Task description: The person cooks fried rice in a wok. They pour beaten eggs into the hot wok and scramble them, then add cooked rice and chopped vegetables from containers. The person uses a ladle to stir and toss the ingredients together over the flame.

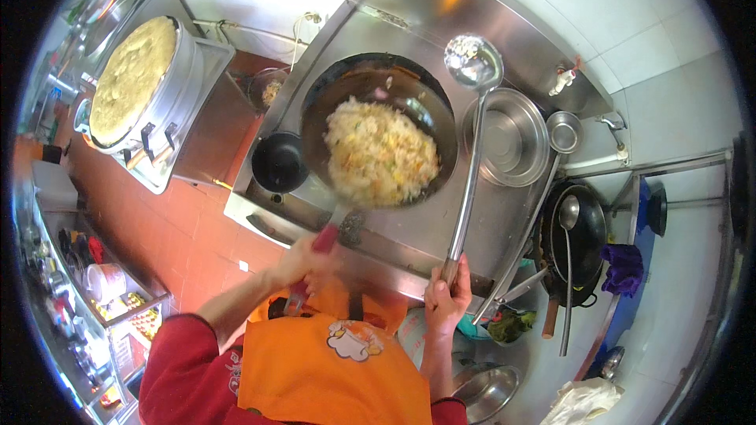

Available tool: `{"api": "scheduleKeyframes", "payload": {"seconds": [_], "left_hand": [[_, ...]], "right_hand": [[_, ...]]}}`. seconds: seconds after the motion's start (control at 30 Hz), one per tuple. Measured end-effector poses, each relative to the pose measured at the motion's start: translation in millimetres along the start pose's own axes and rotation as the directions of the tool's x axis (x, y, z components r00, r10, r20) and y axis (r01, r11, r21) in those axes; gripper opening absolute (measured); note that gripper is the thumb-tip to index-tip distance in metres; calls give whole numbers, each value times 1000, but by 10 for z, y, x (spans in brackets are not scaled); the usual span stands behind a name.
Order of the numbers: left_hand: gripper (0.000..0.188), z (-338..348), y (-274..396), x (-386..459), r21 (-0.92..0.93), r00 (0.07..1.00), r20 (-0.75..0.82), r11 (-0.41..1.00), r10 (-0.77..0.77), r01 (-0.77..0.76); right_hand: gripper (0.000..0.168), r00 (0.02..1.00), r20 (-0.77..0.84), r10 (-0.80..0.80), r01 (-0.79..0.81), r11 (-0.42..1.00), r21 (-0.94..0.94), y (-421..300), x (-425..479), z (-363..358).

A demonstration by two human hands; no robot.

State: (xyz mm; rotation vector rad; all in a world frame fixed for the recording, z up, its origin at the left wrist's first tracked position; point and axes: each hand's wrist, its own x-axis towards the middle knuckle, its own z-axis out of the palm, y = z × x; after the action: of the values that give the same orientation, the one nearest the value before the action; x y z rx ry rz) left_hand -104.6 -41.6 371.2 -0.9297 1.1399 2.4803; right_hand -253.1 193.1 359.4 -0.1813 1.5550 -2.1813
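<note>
Fried rice with bits of egg and green fills the dark wok over the steel range. My left hand is closed around the wok's red handle; hand and handle are blurred. A few loose bits look airborne near the wok's far side. In my right hand is the wooden grip of a long steel ladle. Its bowl, with some grains on it, is raised to the right of the wok, apart from the rice.
A steel basin and a small steel bowl are right of the wok; a black pot sits left. Farther left, a large aluminium pot holds a pale, bread-like round. Black pans hang at right beside a purple cloth.
</note>
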Motion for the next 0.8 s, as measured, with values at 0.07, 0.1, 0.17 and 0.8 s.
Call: {"api": "scheduleKeyframes", "payload": {"seconds": [0.07,0.1,0.17,0.8], "left_hand": [[21,-21,238,449,33,998,-19,998,55,-54],[21,-15,255,528,67,996,-25,994,85,-83],[21,14,311,700,138,990,-21,981,140,-136],[20,-325,-130,1031,-182,1000,-17,983,12,-15]], "right_hand": [[58,998,-63,9,-6,999,53,33,62,96],[58,1000,9,17,-18,992,122,18,92,96],[57,998,47,-36,30,991,132,-8,69,145],[55,729,101,677,-627,720,-298,-177,375,554]]}}
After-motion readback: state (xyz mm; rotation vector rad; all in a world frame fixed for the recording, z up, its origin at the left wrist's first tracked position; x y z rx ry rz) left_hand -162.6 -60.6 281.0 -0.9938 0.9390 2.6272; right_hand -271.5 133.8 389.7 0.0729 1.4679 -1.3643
